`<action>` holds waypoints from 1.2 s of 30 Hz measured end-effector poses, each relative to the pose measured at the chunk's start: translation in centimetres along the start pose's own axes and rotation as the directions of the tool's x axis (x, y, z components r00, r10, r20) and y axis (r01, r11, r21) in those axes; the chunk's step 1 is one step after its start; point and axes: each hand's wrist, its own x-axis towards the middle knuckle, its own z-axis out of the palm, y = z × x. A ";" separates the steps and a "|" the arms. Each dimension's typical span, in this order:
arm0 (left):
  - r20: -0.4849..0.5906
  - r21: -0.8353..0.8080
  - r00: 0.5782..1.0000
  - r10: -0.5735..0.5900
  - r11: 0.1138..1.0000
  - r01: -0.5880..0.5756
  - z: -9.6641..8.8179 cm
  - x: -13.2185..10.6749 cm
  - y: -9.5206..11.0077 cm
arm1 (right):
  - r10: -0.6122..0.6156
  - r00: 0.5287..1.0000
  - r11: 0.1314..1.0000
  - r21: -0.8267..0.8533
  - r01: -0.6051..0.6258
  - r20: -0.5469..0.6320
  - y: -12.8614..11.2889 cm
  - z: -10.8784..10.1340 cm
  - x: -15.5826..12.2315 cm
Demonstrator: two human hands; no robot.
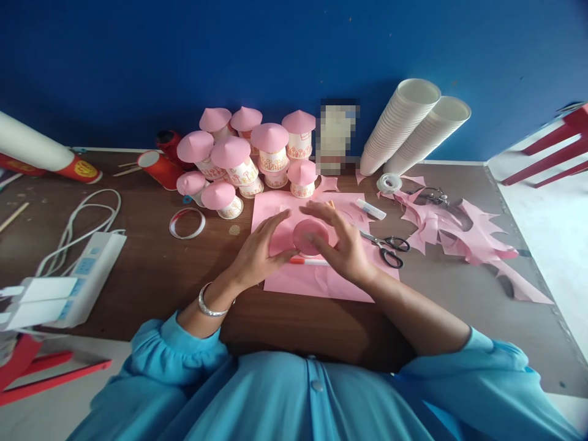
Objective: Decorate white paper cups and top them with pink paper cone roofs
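A small round pink paper piece [304,234], perhaps the top of a cone or cup, stands between my hands over a pink paper sheet [294,283]. My left hand [261,248] is open to its left, thumb and fingers spread apart, apparently not gripping it. My right hand [342,242] arches over its right side with fingers apart. The right thumb overlaps the round piece; whether it presses on it I cannot tell. An orange-and-white marker [309,261] lies on the sheet just in front of it.
Behind stand several decorated paper cups with pink cone roofs [231,153]. Scissors [390,248], a glue stick [371,209], tape [389,183] and pink scraps [459,226] lie right. Paper cup stacks [399,125] lean on the blue wall. A power strip [94,275] lies left.
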 end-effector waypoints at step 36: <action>0.049 -0.074 0.985 -0.164 0.983 0.167 3.7 0.8 -0.6 | -0.087 0.996 0.960 -0.266 0.083 -0.004 1.4 -2.0 -4.1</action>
